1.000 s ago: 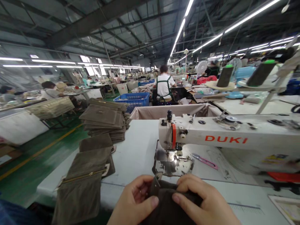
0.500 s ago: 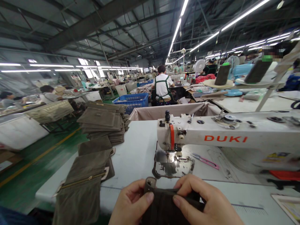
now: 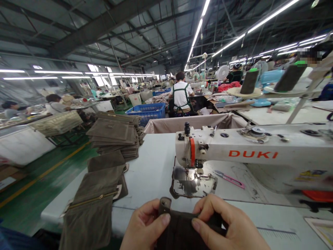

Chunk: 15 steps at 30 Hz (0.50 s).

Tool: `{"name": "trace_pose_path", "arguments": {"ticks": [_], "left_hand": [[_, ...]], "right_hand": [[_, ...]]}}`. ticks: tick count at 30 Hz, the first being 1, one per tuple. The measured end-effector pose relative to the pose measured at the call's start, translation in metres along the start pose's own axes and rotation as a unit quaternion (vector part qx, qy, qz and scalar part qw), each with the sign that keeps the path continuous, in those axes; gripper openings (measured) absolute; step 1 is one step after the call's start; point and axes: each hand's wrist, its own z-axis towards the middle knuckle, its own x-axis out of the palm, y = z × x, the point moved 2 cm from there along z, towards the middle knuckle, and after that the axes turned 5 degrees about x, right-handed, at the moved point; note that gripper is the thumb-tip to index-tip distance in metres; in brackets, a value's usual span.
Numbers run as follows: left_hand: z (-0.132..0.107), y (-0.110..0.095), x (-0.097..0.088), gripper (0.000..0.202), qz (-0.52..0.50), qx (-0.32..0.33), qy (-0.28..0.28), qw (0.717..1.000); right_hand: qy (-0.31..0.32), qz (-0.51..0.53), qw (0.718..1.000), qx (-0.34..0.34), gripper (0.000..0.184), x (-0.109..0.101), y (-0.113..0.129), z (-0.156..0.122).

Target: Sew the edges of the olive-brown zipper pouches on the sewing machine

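At the front edge of the table, both hands hold a dark olive-brown fabric piece (image 3: 182, 227). My left hand (image 3: 148, 224) pinches it at a folded tab (image 3: 164, 205) that stands up and bears a small hole or stud. Thumb and fingers of my right hand (image 3: 223, 222) grip the top edge, a short way to the right. The lower part of the piece drops out of view. Just beyond the hands is the metal needle plate of a white sewing machine (image 3: 252, 139). Pink-handled thread snips (image 3: 230, 178) lie beside that plate.
Left on the table lie a zippered brown fabric panel (image 3: 91, 208) and a stack of similar pieces (image 3: 114, 133). A cloth-lined bin (image 3: 166, 126) stands behind the table, with a blue basket (image 3: 148, 113) and a seated person (image 3: 180, 95) farther back. Thread cones (image 3: 249, 81) stand at right.
The view has shifted slightly, so the machine appears a little farther right. Both hands keep their grip on the fabric piece; the tab has tilted slightly.
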Motion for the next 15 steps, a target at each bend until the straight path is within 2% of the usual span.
{"name": "trace_pose_path", "arguments": {"ticks": [2, 4, 5, 6, 8, 9, 10, 12, 15], "left_hand": [[0.003, -0.013, -0.001, 0.038, 0.059, -0.004, 0.034, 0.998], [0.012, -0.03, -0.001, 0.036, 0.163, -0.021, 0.101, 0.981], [0.02, -0.037, -0.001, 0.034, 0.238, -0.03, 0.146, 0.96], [0.029, -0.043, -0.001, 0.031, 0.321, -0.036, 0.191, 0.927], [0.056, -0.046, 0.0, 0.022, 0.496, -0.013, 0.254, 0.83], [0.072, -0.044, 0.0, 0.016, 0.549, 0.006, 0.258, 0.795], [0.089, -0.04, 0.002, 0.011, 0.582, 0.028, 0.248, 0.774], [0.124, -0.028, 0.008, 0.006, 0.631, 0.08, 0.207, 0.743], [0.167, -0.01, 0.023, 0.015, 0.69, 0.18, 0.129, 0.69]], "right_hand": [[0.029, -0.014, 0.999, -0.041, 0.007, 0.002, -0.003, 0.002], [0.1, -0.012, 0.987, -0.126, 0.015, 0.009, -0.005, 0.004], [0.146, -0.007, 0.975, -0.17, 0.019, 0.014, -0.005, 0.005], [0.187, -0.006, 0.96, -0.206, 0.023, 0.021, -0.007, 0.006], [0.224, -0.056, 0.942, -0.244, 0.029, 0.035, -0.015, 0.012], [0.208, -0.109, 0.939, -0.251, 0.031, 0.042, -0.022, 0.018], [0.175, -0.179, 0.934, -0.255, 0.033, 0.049, -0.029, 0.025], [0.096, -0.301, 0.917, -0.242, 0.025, 0.057, -0.044, 0.044], [0.036, -0.357, 0.905, -0.228, 0.016, 0.057, -0.062, 0.076]]}}
